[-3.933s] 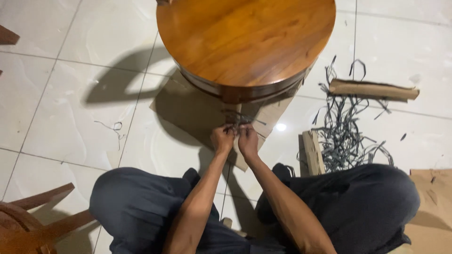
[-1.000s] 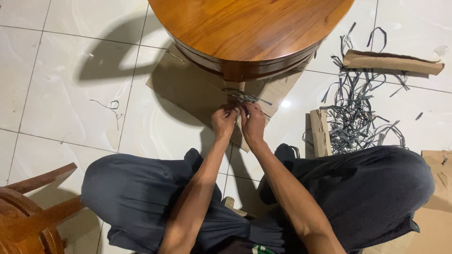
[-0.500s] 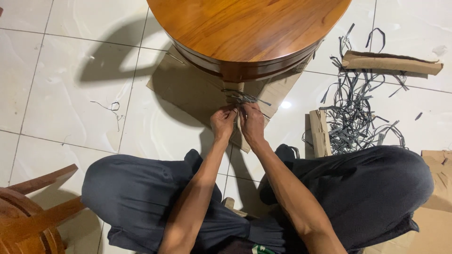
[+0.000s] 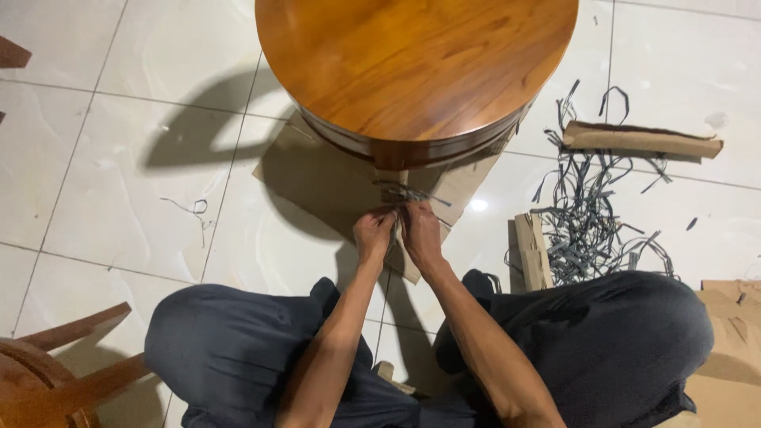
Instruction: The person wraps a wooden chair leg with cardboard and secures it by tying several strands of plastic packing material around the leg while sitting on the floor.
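Note:
A round polished wooden table [image 4: 416, 67] stands on a sheet of brown cardboard [image 4: 317, 178] in front of me. My left hand [image 4: 373, 235] and my right hand [image 4: 420, 234] are close together just below the table's near edge. Both pinch thin grey strapping strips [image 4: 403, 192] that are bunched around the table's leg. I sit cross-legged in dark trousers, my forearms reaching forward between my knees.
A heap of cut grey straps [image 4: 590, 218] lies on the white tiles to the right, with a folded cardboard piece [image 4: 642, 140] behind it and a small cardboard block [image 4: 533, 252] beside it. A wooden chair [image 4: 47, 372] stands at lower left. More cardboard [image 4: 729, 349] lies at lower right.
My view has shifted slightly. Both hands stay together at the straps under the table's edge, with only small finger movements.

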